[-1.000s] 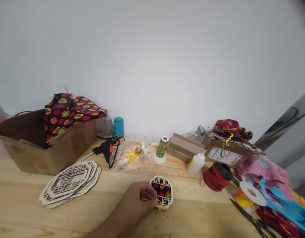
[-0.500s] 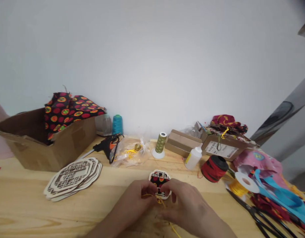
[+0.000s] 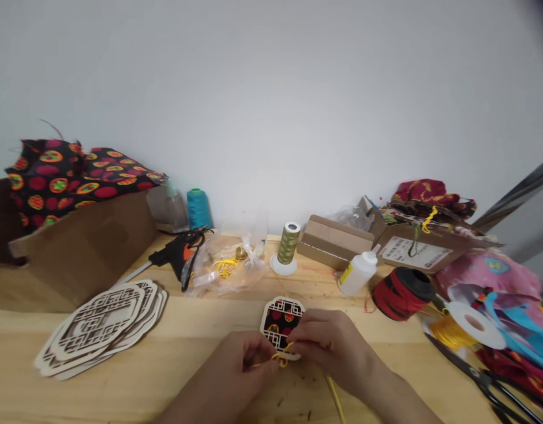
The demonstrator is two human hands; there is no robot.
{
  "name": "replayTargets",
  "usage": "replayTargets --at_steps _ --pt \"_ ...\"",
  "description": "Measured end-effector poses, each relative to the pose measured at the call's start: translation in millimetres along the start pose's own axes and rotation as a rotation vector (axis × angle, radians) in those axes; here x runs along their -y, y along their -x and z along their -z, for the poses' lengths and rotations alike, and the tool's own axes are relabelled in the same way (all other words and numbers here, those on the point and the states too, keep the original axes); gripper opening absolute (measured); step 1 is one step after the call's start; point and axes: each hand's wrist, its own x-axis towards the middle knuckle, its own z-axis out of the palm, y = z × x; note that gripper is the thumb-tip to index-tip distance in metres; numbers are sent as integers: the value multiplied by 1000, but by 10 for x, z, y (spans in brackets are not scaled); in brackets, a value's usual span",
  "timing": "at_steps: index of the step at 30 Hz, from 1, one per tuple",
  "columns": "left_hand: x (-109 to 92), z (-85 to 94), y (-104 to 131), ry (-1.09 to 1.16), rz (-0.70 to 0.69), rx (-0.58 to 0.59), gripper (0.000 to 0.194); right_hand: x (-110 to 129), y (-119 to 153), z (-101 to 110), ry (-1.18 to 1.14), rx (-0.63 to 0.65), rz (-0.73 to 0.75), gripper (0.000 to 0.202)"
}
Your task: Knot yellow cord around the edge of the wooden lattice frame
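Observation:
A small white lattice-cut wooden frame (image 3: 282, 319) backed with dark patterned fabric lies on the table in front of me. Yellow cord (image 3: 281, 357) is looped at its lower edge, with a long strand running down past my right wrist. My left hand (image 3: 254, 360) pinches the cord just left of the loop, thumb and fingers together. On the other side, my right hand (image 3: 327, 344) is closed on the cord at the frame's lower right, covering that corner. Its fingertips are partly hidden.
At left, a stack of lattice panels (image 3: 101, 330) lies before a cardboard box (image 3: 90, 241). Behind are a glue gun (image 3: 181, 253), a plastic bag (image 3: 229, 268), a thread spool (image 3: 289, 244) and a glue bottle (image 3: 358, 274). Red ribbon (image 3: 399, 294) and black scissors (image 3: 483, 380) are right.
My hands have drawn the cord into a loop at the frame's lower edge, and more of the frame shows. The view has moved closer to the table.

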Motion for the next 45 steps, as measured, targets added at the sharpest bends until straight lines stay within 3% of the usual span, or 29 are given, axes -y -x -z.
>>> replayTargets --at_steps 6,10,13,17,20,22,26,32,36,45 --pt "-20 1 -6 -2 48 13 23 -34 89 -65 -164 -188 -78 14" --pt "-61 2 -17 -70 20 16 27 -40 78 -84 -248 -341 -223 12" --pt "-91 3 -14 -144 -14 5 28 -40 66 -90 -424 -382 -318 11" --pt "-119 18 9 -256 -83 -56 30 9 77 -109 -909 -323 -300 11" --pt "-125 46 26 -337 -117 -92 27 60 99 -145 -1224 -181 -280 13" --pt "-121 65 38 -410 -125 -132 24 90 112 -169 -1316 -93 -269 14" --pt "-84 75 54 -480 -123 -149 21 132 116 -186 -1216 -50 -239 16" --pt "-19 33 29 -293 -98 -37 23 128 90 -201 -918 -101 -294 19" --pt "-40 13 14 -208 -103 43 23 103 73 -221 -955 -146 -300 20" --pt "-118 24 15 -275 -102 16 26 54 37 -184 -1118 -253 -357 22"
